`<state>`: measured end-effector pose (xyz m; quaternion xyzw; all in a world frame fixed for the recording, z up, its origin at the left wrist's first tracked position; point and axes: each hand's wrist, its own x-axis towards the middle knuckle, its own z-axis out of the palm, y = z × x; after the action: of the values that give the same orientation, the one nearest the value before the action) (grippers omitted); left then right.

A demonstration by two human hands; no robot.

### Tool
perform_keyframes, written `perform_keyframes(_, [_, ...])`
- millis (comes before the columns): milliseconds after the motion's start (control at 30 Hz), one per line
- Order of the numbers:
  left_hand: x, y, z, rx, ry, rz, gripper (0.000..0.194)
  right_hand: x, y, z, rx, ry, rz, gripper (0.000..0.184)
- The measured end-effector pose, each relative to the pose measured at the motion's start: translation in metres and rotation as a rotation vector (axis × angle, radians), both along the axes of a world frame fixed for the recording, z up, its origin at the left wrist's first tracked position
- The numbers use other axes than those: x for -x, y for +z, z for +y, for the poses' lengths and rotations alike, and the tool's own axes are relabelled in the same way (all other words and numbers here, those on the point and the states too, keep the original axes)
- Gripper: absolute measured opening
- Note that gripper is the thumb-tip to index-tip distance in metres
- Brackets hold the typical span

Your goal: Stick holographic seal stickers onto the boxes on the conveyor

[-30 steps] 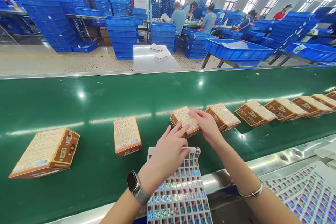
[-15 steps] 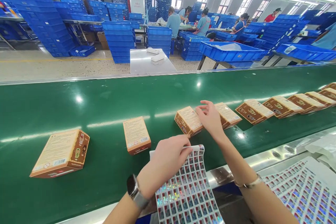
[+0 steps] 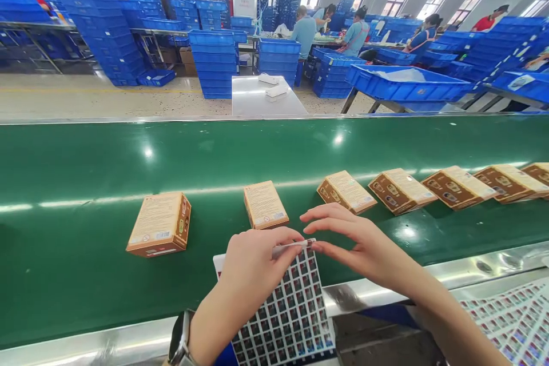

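Observation:
My left hand pinches the top edge of a sheet of small shiny stickers, which hangs toward me over the belt's near edge. That edge curls over between thumb and forefinger. At the sheet's top right corner is my right hand, its fingers stretched out and apart, the thumb tip at or very near the corner. Just beyond my hands, a cream-and-brown box lies on the green conveyor belt. Another box lies past my right fingers, and a third box is off to the left.
More boxes lie in a row toward the right. Further sticker sheets rest at the lower right, beside the belt's metal rail. Across the belt stand a small metal table, stacked blue crates and several seated people.
My right hand has left the box and come back to the sheet's corner. The left hand keeps hold of the sheet. The boxes have shifted to the right along the belt.

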<state>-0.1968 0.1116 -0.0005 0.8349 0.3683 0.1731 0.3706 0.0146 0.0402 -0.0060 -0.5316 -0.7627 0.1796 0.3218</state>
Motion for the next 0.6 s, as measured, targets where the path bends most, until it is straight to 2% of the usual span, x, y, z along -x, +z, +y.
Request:
perform_keyframes(100, [0.001,-0.002,-0.002,-0.003,0.018,-0.023,0.012,0.007,0.000,0.002,-0.125,0.009,-0.107,0.008])
perform_keyframes(200, [0.001,-0.001,-0.003,-0.001,0.036,-0.009,0.013,0.015,-0.001,-0.001,-0.303,-0.051,-0.270,0.009])
perform_keyframes(300, [0.000,0.000,-0.002,0.004,0.053,0.011,0.015,0.022,-0.003,-0.007,-0.423,-0.098,-0.403,0.016])
perform_keyframes(400, [0.001,0.001,0.000,0.041,0.067,0.029,0.016,0.025,-0.004,-0.012,-0.475,-0.092,-0.413,0.027])
perform_keyframes(500, [0.003,-0.001,0.004,0.064,0.086,0.028,0.016,0.024,-0.007,-0.006,-0.413,-0.183,-0.140,0.020])
perform_keyframes(567, [0.003,-0.005,0.007,0.059,0.049,0.011,0.013,0.021,-0.015,0.009,-0.231,-0.349,0.210,0.006])
perform_keyframes(600, [0.002,-0.007,0.008,0.054,0.016,0.011,0.012,0.018,-0.020,0.018,-0.116,-0.449,0.400,0.005])
